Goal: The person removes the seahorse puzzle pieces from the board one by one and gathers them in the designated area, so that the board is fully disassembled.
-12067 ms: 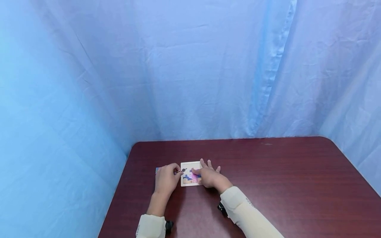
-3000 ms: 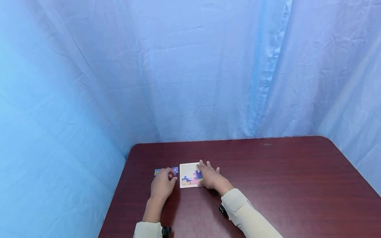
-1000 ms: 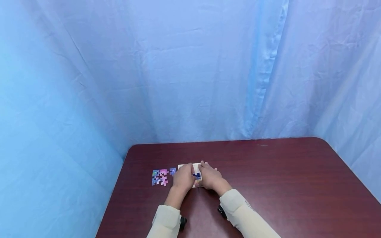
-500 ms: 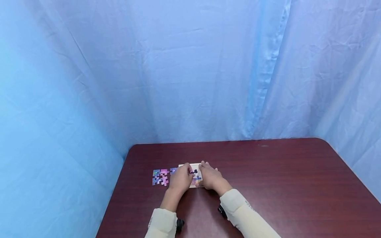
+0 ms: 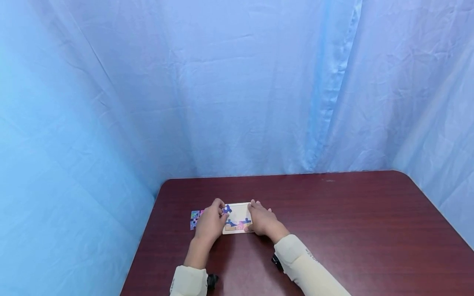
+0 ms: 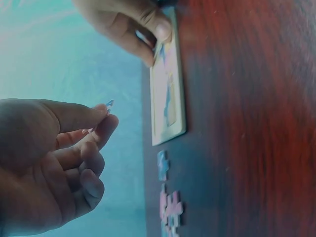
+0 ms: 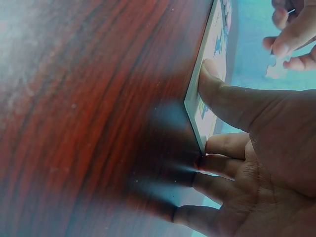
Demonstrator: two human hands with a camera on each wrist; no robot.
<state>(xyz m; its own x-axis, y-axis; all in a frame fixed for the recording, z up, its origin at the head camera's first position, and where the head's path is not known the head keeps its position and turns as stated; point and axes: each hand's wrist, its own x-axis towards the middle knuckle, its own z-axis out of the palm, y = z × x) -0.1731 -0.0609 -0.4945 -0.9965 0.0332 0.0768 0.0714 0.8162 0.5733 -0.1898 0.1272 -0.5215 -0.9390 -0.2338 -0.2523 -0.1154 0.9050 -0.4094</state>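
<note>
Table (image 5: 333, 226) below, left fingers (image 6: 108, 125) pinch a puzzle piece (image 5: 227, 209) slanting rightward, right fingers (image 7: 215, 187) spread.

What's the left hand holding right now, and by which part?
The left hand pinches a blue puzzle piece by its edge, between thumb and fingers; exactly which side is too small to tell.

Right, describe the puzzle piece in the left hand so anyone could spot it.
On the dark red table, find the pale tray held by the right hand. Near its far left corner, the left hand pinches a blue puzzle piece. It alone is held up; other pieces lie left of the tray or inside it.
</note>
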